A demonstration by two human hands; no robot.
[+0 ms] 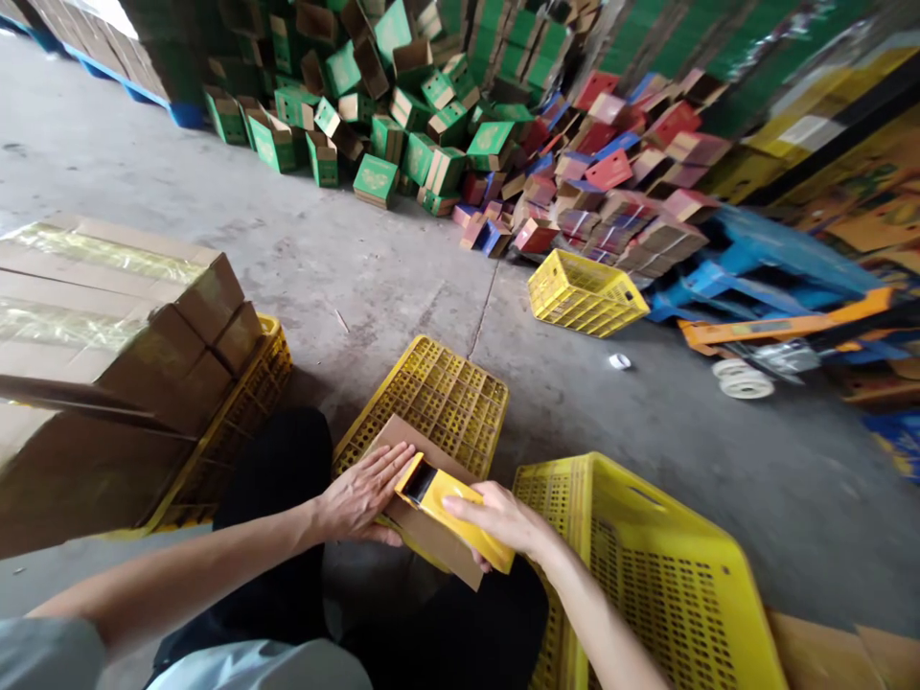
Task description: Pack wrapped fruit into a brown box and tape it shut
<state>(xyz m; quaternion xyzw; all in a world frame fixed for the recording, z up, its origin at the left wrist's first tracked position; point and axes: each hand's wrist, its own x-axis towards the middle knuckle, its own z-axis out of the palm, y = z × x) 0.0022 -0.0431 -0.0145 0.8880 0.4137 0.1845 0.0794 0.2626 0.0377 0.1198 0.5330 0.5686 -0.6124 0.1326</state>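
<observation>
A flat-looking brown cardboard box [442,551] rests over a yellow plastic crate [460,393] in front of my knees. My left hand [363,494] lies on the box's left end, fingers stretched out and close together, with the thumb along the near side. In my right hand [495,517] is a yellow tape dispenser [449,498] with a dark opening at its front end. The dispenser sits tilted across the top of the box, its front end close to my left fingertips. The underside of the box and some right-hand fingers are hidden.
Taped cartons [107,326] stand on a yellow crate at left. A large open yellow crate [661,575] is close on my right. Farther off are a small yellow crate [586,292], a white roll [619,361], a pallet jack [791,331] and piled green boxes [378,177].
</observation>
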